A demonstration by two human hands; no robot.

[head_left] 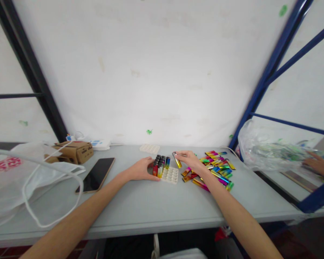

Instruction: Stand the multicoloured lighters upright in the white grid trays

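Note:
In the middle of the table, a white plastic tray [170,175] with rows of round holes holds several upright lighters [159,166] in its left part, their dark tops up. My left hand [142,169] is curved around the left end of the tray and these lighters, thumb along the front, its other fingers partly hidden behind. Above the right side of the tray, my right hand [190,160] pinches one yellow lighter with a silvery top [177,162], held tilted. Right of the tray lies a loose pile of shiny multicoloured lighters [218,172], partly covered by my right forearm.
Another holed tray [149,148] lies by the wall. At left are a phone [97,174], a cardboard box [77,151], a white power strip [99,144] and a plastic bag [21,180]. A clear bag [267,151] and another person's hand [318,164] are beyond the blue post [261,86].

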